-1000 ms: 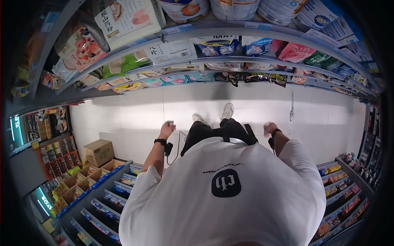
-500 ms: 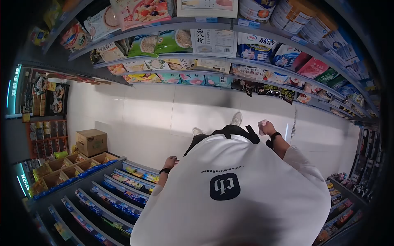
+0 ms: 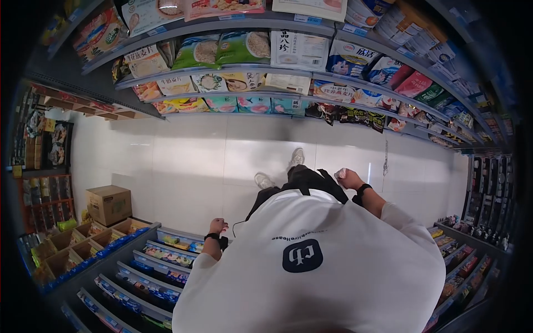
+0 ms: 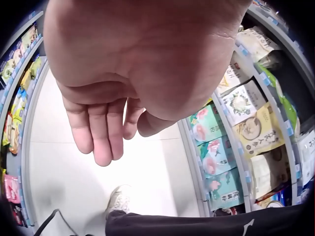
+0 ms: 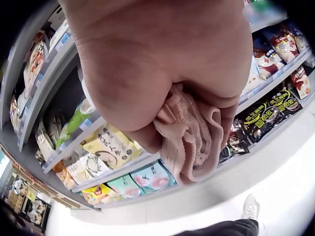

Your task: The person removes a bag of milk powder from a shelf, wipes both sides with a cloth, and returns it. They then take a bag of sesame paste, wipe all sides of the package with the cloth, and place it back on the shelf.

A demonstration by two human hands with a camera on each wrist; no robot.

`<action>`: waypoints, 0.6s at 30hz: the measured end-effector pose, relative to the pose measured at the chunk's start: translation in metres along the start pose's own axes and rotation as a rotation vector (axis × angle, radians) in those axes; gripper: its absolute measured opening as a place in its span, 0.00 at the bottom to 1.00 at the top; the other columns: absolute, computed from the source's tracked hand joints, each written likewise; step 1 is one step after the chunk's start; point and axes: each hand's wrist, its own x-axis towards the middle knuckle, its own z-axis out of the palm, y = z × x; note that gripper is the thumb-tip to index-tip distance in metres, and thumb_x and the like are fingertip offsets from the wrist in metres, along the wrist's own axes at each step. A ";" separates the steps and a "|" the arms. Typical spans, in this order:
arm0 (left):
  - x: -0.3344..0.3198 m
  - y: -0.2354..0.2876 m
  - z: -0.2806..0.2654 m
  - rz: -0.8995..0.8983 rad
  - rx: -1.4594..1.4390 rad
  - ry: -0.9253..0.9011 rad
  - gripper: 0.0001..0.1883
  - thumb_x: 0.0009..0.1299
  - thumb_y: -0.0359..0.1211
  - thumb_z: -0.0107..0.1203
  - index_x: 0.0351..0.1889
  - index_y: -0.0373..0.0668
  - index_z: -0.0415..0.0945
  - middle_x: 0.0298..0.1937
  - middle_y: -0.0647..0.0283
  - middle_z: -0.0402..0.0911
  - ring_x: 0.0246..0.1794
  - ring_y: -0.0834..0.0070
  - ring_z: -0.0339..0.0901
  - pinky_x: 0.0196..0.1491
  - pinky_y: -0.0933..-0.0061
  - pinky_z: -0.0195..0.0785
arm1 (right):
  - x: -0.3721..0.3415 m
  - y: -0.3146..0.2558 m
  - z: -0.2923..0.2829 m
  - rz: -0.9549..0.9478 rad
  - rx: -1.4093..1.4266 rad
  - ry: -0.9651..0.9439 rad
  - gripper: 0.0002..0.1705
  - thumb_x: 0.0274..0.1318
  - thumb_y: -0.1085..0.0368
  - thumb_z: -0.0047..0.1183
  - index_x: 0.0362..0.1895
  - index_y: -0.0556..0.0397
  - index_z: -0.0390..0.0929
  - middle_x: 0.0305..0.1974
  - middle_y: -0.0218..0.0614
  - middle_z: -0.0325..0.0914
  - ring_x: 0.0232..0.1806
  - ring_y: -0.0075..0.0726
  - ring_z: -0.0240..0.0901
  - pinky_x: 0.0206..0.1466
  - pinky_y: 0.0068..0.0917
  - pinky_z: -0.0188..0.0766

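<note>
In the head view my left hand (image 3: 218, 226) hangs beside the body at the lower left, above the shelves behind. From the left wrist view, its fingers (image 4: 101, 135) hang loosely and nothing lies in the palm. My right hand (image 3: 351, 179) is in front of the right hip, gripping a folded pink cloth (image 5: 192, 142). The cloth looks soft and ribbed, and its folds bulge out below the palm. Part of it is hidden inside the curled fingers. Neither hand touches the shelves.
Shelves (image 3: 205, 75) of bagged cereals and powders run along the front. Lower racks (image 3: 158, 258) of packets stand behind the person. A cardboard box (image 3: 109, 205) sits on the pale floor (image 3: 189, 161) at left, beside wooden bins (image 3: 89, 230). Dark trousers and light shoes (image 3: 264, 180) show below.
The shelf goods have shifted rightward in the head view and the feet have stepped. My left hand has swung back toward the body's side. The right hand keeps the pink cloth.
</note>
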 end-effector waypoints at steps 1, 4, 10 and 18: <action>-0.006 0.007 0.002 0.007 0.035 0.020 0.14 0.75 0.35 0.45 0.52 0.37 0.72 0.32 0.55 0.83 0.20 0.70 0.80 0.20 0.72 0.70 | -0.020 -0.007 -0.003 0.071 0.069 -0.118 0.11 0.52 0.58 0.50 0.26 0.50 0.78 0.26 0.40 0.82 0.33 0.46 0.81 0.41 0.37 0.76; -0.007 0.034 0.015 0.052 0.053 0.023 0.14 0.75 0.36 0.45 0.52 0.38 0.72 0.32 0.55 0.84 0.21 0.71 0.80 0.21 0.73 0.71 | -0.050 0.064 0.046 0.107 -0.115 -0.170 0.14 0.54 0.54 0.49 0.31 0.51 0.78 0.35 0.47 0.82 0.41 0.57 0.79 0.45 0.45 0.75; -0.003 0.096 0.028 0.160 0.126 -0.011 0.13 0.76 0.36 0.47 0.53 0.41 0.73 0.35 0.57 0.85 0.27 0.72 0.82 0.29 0.71 0.75 | -0.058 0.102 0.066 0.226 0.066 -0.177 0.15 0.55 0.52 0.53 0.38 0.49 0.80 0.42 0.43 0.83 0.44 0.53 0.79 0.47 0.41 0.76; 0.003 0.135 0.022 0.287 0.190 -0.017 0.14 0.76 0.35 0.46 0.54 0.38 0.73 0.38 0.54 0.85 0.29 0.70 0.84 0.30 0.72 0.75 | -0.020 0.009 0.020 0.247 0.231 0.209 0.23 0.47 0.55 0.63 0.47 0.54 0.81 0.46 0.50 0.83 0.50 0.56 0.79 0.55 0.42 0.76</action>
